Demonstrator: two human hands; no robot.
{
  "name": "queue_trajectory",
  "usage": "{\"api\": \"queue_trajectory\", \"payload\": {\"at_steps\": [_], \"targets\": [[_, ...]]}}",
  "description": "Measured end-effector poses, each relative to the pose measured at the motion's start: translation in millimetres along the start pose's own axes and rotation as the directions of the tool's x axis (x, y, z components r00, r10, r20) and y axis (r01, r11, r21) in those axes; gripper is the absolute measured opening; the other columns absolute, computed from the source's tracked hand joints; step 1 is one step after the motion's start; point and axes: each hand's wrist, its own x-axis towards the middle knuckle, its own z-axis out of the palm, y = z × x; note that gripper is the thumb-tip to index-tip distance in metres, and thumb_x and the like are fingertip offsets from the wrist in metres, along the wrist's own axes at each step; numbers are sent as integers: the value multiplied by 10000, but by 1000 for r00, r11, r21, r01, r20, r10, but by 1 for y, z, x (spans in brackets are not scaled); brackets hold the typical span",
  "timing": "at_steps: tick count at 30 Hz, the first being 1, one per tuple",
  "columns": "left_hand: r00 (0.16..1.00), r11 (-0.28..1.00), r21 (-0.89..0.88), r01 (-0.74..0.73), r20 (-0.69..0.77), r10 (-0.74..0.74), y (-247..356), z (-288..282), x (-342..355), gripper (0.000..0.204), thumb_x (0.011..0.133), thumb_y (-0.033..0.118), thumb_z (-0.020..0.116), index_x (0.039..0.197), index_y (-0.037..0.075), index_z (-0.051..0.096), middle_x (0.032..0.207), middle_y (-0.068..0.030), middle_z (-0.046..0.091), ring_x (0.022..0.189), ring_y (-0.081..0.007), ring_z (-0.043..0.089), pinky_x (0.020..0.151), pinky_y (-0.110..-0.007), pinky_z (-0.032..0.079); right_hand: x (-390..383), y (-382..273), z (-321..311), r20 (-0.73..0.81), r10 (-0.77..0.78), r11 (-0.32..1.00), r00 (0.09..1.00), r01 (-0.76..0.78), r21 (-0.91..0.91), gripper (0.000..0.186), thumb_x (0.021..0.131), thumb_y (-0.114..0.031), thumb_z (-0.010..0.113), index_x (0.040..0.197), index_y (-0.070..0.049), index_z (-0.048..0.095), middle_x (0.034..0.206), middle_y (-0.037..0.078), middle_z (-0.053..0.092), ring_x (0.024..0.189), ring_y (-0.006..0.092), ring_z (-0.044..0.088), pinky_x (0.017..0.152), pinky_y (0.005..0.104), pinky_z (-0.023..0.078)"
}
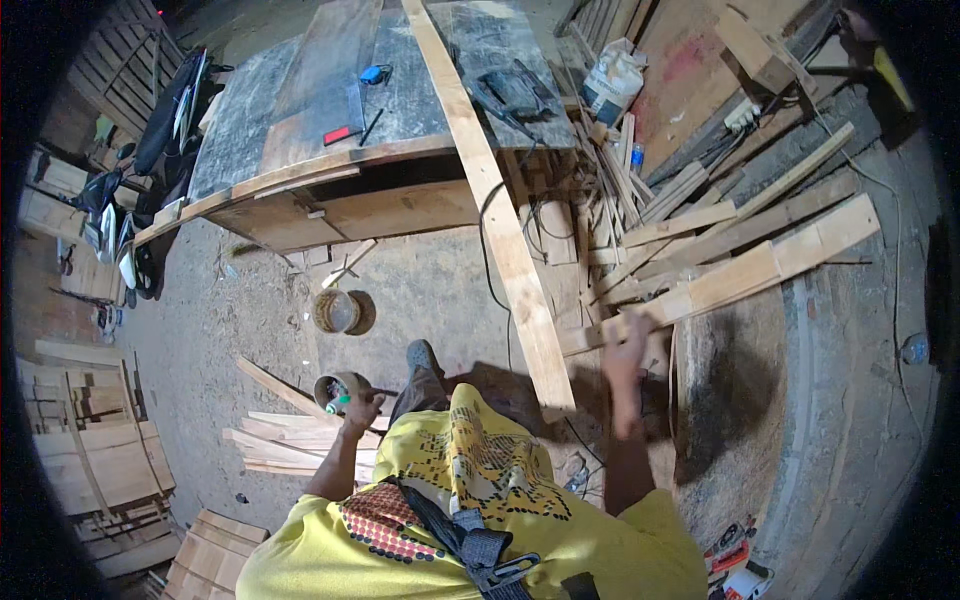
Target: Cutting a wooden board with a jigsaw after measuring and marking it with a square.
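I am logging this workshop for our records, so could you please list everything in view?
Dark-topped wooden workbench: one, top centre.
Long pale plank: one, leaning from bench to floor.
Pale plank pulled from the scrap pile: one, right, its near end at the right hand.
Loose timber offcuts: many, right of bench.
Round tin: one, brownish, on the floor.
Stacked boards: several, pale, left.
White sack: one, top.
Left hand: holds a small green-tipped thing.
Right hand: blurred, grips the plank.
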Motion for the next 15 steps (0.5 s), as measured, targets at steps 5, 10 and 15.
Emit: {"api": "queue_trajectory", "payload": {"at_steps": [5,10,15], "targets": [[1000,997,71,-11,-19,12,30,-52,67,506,910,343,690,1223,-45,604,1008,-202,693,753,-246,690,688,-359,549,-35,-67,38,462,296,927,836,-368,73,622,919,-348,677,1372,27,477,1243,297,574,1055,444,600,927,474,472],[980,962,-195,191,-12,-197,79,-104,79,470,910,321,693,1173,-63,627,952,-166,705,741,-212,679,642,-340,543,-43,-81,53,507,378,889,774,-456,34,622,934,-366,666,1363,44,482,1141,248,646,1067,333,631,924,401,486],[994,970,-223,97,-34,-107,128,-138,118,401,922,286,673,1110,-68,657,894,-131,704,729,-187,672,624,-331,539,-35,-98,43,725,412,702,553,-700,135,496,940,-396,605,1224,10,621,1139,202,675,1083,308,641,930,407,481]]}}
